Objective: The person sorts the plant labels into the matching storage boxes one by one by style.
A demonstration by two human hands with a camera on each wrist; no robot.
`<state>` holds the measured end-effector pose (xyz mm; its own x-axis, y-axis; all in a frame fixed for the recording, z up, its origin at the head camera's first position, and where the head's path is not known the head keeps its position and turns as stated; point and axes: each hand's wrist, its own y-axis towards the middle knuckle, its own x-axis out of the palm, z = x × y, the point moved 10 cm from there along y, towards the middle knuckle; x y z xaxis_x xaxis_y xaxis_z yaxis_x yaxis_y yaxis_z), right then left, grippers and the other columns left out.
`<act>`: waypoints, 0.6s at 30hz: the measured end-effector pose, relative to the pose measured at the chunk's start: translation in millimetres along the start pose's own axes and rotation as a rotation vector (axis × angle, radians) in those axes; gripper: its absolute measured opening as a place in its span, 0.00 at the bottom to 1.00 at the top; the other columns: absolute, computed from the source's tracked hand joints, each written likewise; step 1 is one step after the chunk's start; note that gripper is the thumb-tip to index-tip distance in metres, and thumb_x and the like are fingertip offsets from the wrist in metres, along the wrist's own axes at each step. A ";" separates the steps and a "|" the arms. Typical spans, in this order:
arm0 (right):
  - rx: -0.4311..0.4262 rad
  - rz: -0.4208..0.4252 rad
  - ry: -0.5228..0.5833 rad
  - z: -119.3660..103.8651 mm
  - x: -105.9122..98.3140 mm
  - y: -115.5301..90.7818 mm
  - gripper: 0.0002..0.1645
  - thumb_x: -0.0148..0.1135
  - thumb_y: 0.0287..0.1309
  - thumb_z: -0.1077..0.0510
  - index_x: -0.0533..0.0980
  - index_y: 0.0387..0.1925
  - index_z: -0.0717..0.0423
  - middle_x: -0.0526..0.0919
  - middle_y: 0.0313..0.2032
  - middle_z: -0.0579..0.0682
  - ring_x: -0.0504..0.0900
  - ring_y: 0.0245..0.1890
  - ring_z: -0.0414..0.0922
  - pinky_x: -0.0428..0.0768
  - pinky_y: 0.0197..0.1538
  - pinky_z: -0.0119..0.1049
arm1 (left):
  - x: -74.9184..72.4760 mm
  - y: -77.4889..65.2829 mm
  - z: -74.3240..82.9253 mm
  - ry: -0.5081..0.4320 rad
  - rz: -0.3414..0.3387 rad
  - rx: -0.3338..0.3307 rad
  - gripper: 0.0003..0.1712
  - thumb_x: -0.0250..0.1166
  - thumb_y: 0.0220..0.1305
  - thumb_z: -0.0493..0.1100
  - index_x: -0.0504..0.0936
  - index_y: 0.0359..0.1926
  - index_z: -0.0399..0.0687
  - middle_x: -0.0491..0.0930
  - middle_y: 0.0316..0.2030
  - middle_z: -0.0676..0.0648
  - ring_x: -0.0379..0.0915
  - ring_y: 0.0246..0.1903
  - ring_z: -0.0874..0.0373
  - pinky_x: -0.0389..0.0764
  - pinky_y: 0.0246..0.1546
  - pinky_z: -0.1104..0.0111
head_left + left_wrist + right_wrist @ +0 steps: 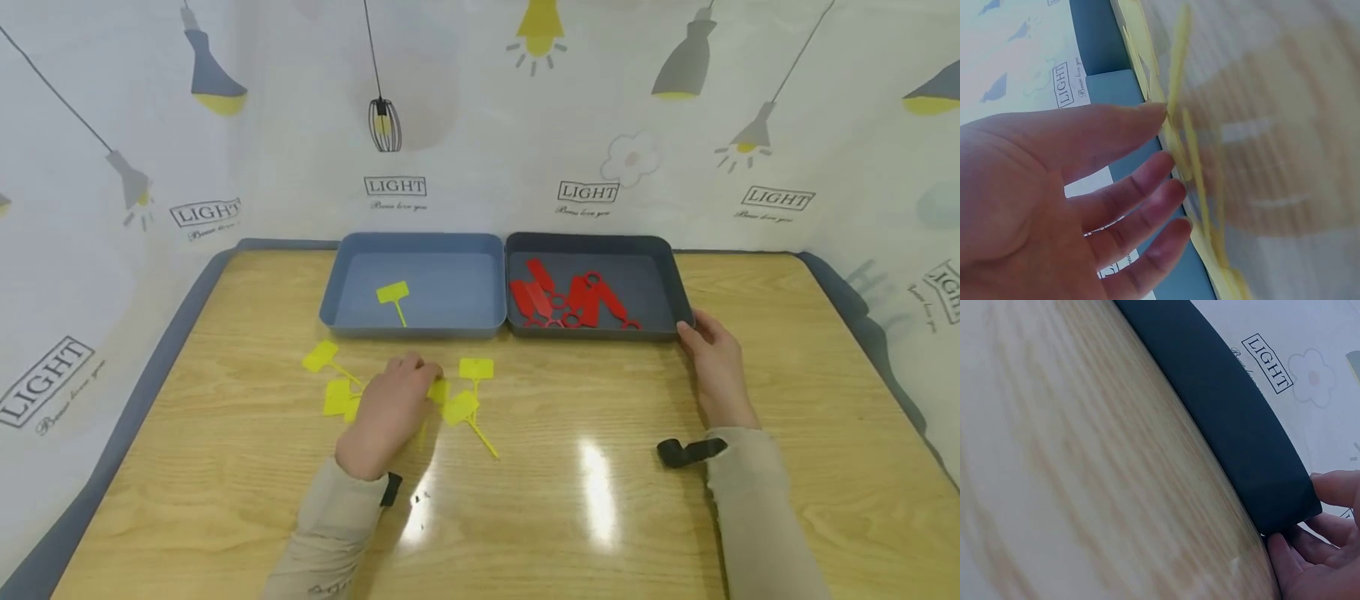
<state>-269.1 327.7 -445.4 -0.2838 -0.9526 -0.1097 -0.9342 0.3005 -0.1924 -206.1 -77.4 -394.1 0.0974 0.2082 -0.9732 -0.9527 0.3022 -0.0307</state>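
My left hand [393, 408] is over a loose group of yellow plastic tags with thin stems, and pinches one yellow tag [438, 390] at its fingertips. In the left wrist view, the thumb tip meets a yellow stem [1179, 62], and the index finger is mostly hidden behind the thumb. My right hand [716, 367] grips the front right corner of a dark grey tray [600, 335]. Red ring-ended tags [581, 300] lie inside that tray. A blue tray [412, 332] stands against its left side, with one yellow tag [392, 292] in it.
Yellow tags lie left of the left hand, such as one tag [321, 356], and right of it, such as another [477, 368]. The wooden table [562, 533] carries everything. Behind the trays hangs a white cloth [480, 125] printed with lamps.
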 end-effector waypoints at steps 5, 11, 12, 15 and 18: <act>0.001 0.008 0.012 -0.7 -0.2 -0.4 0.36 0.56 0.57 0.52 0.56 0.65 0.57 0.59 0.62 0.56 0.62 0.57 0.41 0.67 0.53 0.24 | 2.3 1.0 -2.8 -0.004 -0.020 -0.023 0.17 0.66 0.52 0.39 0.78 0.45 0.47 0.73 0.39 0.47 0.67 0.39 0.52 0.74 0.31 0.63; -0.003 0.003 0.024 -0.3 -0.1 -1.4 0.36 0.56 0.57 0.52 0.57 0.64 0.57 0.59 0.62 0.56 0.62 0.57 0.41 0.66 0.54 0.25 | 2.5 1.8 -7.3 0.002 -0.035 -0.047 0.17 0.66 0.52 0.42 0.77 0.45 0.45 0.72 0.38 0.45 0.67 0.39 0.51 0.74 0.32 0.60; -0.004 -0.001 0.033 -0.2 0.2 -1.6 0.36 0.56 0.57 0.52 0.57 0.64 0.57 0.59 0.62 0.56 0.62 0.57 0.42 0.66 0.55 0.25 | 2.0 1.5 -7.6 0.000 -0.033 -0.050 0.17 0.65 0.52 0.42 0.76 0.44 0.45 0.72 0.38 0.45 0.67 0.39 0.50 0.74 0.32 0.60; -0.008 -0.003 0.022 -0.6 0.6 -1.6 0.36 0.56 0.58 0.52 0.57 0.65 0.57 0.59 0.62 0.56 0.63 0.57 0.41 0.66 0.54 0.25 | 1.3 0.3 -8.3 -0.012 -0.034 -0.060 0.17 0.65 0.52 0.42 0.76 0.44 0.44 0.72 0.38 0.45 0.66 0.38 0.50 0.73 0.33 0.58; -0.011 0.001 0.030 -0.7 0.6 -1.2 0.36 0.56 0.58 0.53 0.56 0.64 0.58 0.59 0.62 0.57 0.63 0.57 0.41 0.67 0.54 0.24 | 0.5 -0.9 -8.5 -0.020 -0.035 -0.067 0.17 0.65 0.52 0.42 0.76 0.44 0.44 0.71 0.38 0.44 0.65 0.38 0.50 0.73 0.34 0.58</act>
<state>-268.4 326.7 -444.5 -0.2915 -0.9532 -0.0802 -0.9360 0.3015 -0.1815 -207.6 -85.5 -396.5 0.1356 0.2171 -0.9667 -0.9658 0.2465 -0.0801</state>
